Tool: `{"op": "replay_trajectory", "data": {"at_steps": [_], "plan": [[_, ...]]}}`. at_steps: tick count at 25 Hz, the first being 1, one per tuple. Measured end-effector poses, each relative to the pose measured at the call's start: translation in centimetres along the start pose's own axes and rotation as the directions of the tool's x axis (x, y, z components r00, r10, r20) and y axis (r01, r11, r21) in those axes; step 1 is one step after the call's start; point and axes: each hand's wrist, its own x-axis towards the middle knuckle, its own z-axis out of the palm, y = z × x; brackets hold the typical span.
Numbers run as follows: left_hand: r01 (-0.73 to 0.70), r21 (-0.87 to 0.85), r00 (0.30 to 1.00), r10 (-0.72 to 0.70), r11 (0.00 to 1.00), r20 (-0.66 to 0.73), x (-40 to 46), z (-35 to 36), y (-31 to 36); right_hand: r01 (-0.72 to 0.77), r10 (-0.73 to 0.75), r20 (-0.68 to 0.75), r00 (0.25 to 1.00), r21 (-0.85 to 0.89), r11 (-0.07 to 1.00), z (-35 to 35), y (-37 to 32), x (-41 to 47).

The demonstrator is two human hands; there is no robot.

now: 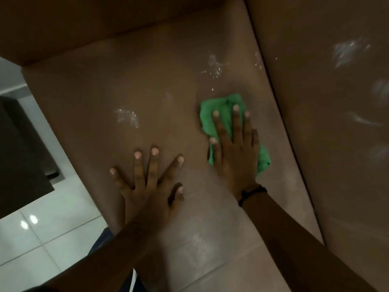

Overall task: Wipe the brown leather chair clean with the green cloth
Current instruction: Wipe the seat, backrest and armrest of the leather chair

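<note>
The brown leather chair [160, 85] fills most of the view, its seat cushion facing me. My right hand [233, 150] lies flat on the bunched green cloth [212, 116], pressing it onto the seat near the right-hand seam. My left hand [147, 182] rests flat on the seat with fingers spread, holding nothing. White smudges [127, 116] mark the seat left of the cloth, and further white smudges [213, 66] lie above it. More white marks [349, 51] show on the chair's upright panel at the right.
A white tiled floor [42, 234] lies to the left of the chair. A dark piece of furniture [19, 157] stands at the left edge. A black band [250, 192] sits on my right wrist.
</note>
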Motion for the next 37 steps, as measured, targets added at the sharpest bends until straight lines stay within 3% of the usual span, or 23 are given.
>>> {"op": "replay_trajectory", "data": {"at_steps": [2,5,7,9,12,14,17,19,22,25,27,30,35,37], "plan": [[-0.007,-0.015,1.0,0.007,1.0,0.006,0.0,-0.6,0.4,0.006,-0.007,0.062,0.998,0.008,1.0,-0.6,0.8,-3.7],[-0.084,-0.003,0.996,0.084,0.996,0.004,1.4,-1.6,1.2,-0.263,0.261,0.04,0.964,0.043,0.964,-1.4,1.3,-4.4],[-0.203,-0.001,0.979,0.203,0.979,-0.008,3.9,-1.8,2.2,-0.354,0.357,-0.017,0.934,0.103,0.93,-1.3,0.8,-0.3],[-0.294,0.016,0.956,0.294,0.956,-0.014,6.8,-1.4,2.8,-0.261,0.263,-0.045,0.964,0.06,0.964,-0.5,1.0,3.1],[-0.315,-0.004,0.949,0.315,0.949,-0.002,7.6,-1.3,3.2,0.008,-0.008,-0.001,1.0,-0.022,1.0,-0.5,3.5,0.2],[-0.292,-0.015,0.956,0.292,0.956,0.001,7.1,-1.7,3.5,-0.063,0.062,0.073,0.995,0.019,0.998,-1.9,5.0,-1.5],[-0.311,0.038,0.95,0.312,0.95,-0.01,7.0,-1.5,3.4,-0.255,0.256,0.003,0.967,0.043,0.966,-2.1,2.6,2.5],[-0.325,0.062,0.945,0.327,0.944,-0.017,7.5,-0.8,3.0,-0.112,0.112,-0.044,0.993,0.013,0.994,-1.0,1.6,6.4],[-0.304,-0.016,0.952,0.303,0.952,-0.042,7.2,-0.6,3.4,0.084,-0.084,-0.009,0.996,0.025,0.996,-1.1,3.0,5.3],[-0.301,-0.004,0.953,0.301,0.954,-0.039,7.2,-0.3,3.3,-0.003,0.003,0.006,1.0,0.058,0.998,-2.1,5.0,3.6],[-0.291,-0.012,0.956,0.29,0.957,-0.041,7.1,-0.2,3.5,-0.033,0.036,-0.048,0.998,0.064,0.997,-2.3,4.6,7.5],[-0.331,0.015,0.939,0.331,0.944,-0.09,7.9,-0.3,3.2,0.05,-0.042,-0.144,0.989,0.054,0.997,-2.7,4.0,14.8],[-0.299,-0.052,0.954,0.297,0.953,-0.042,6.7,-0.6,3.5,0.133,-0.139,0.086,0.986,0.071,0.988,-4.8,5.2,10.9],[-0.305,-0.049,0.952,0.303,0.951,-0.044,6.8,-0.5,3.6,0.081,-0.083,0.021,0.996,0.061,0.995,-5.0,3.7,13.6]]}}
